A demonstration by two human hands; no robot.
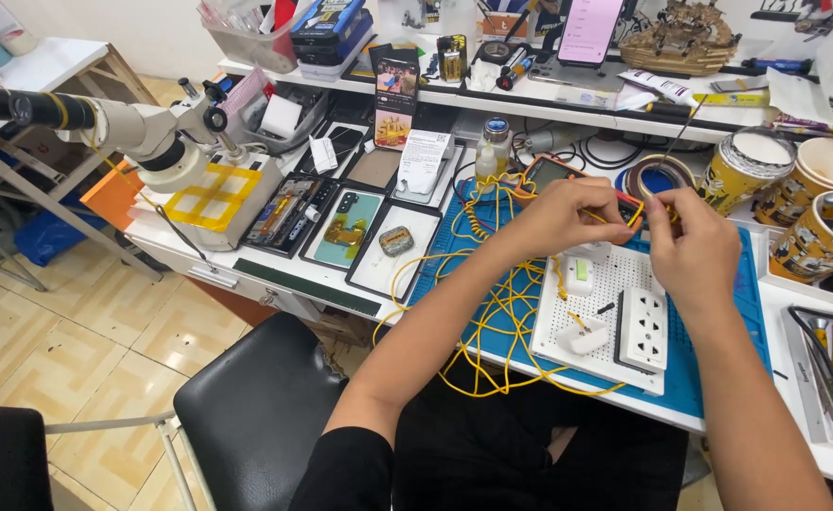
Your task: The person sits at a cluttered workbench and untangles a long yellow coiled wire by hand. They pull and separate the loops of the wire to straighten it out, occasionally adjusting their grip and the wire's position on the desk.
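Black padded chair seat (255,407) nearest. Next, one white perforated board (577,326) carrying one white twin-socket outlet block (643,328), on one blue work mat (719,378). Both hands, left hand (568,213) and right hand (691,248), pinch one thin yellow wire (501,322) above it; likely mid-wiring, and steady tension looks needed. One beige microscope (142,137) far left.

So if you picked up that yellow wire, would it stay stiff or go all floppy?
Probably floppy: the yellow wire lies in loose loops over the blue mat and sags off the bench edge. It looks thin, so likely light. It may snag, since the loops cross, and both the left hand and right hand pinch it.
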